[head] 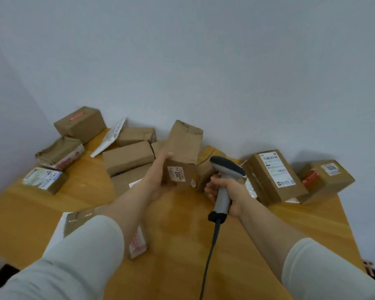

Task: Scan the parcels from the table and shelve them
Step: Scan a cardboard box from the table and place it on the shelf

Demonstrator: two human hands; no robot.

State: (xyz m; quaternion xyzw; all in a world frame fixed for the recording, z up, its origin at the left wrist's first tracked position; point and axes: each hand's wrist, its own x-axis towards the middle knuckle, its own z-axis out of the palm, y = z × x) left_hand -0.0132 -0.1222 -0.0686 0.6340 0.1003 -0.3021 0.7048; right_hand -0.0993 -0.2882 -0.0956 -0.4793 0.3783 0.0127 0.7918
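Pale blue-grey wall (204, 61) backs a wooden table (182, 252) strewn with brown cardboard parcels, seen from the one head view. The left hand (160, 178) grips a tall, creased parcel (184, 144), raised off the table near its middle, fingers curled round its left edge and the palm under its lower end. A small white label (176, 174) with dark print on the lower face is turned toward the camera. The right hand (236, 197) is wrapped firmly round the handle of a grey barcode scanner (225, 167), whose dark head sits just beside the parcel's right side, angled up and leftward; its cable (210, 252) trails down toward the near table edge. Both forearms reach forward, bare below pushed-up pale sleeves, wrists bent inward so parcel and scanner nearly meet. The step in hand looks like scanning this parcel. The scanner head does not seem squarely on the label, so the next move likely calls for turning the parcel or tipping the scanner onto the print, then carrying the parcel off; no shelf is in view. Many parcels remain, among them a box with a large shipping label (273, 176) at the right and a box (80, 124) at the back left.
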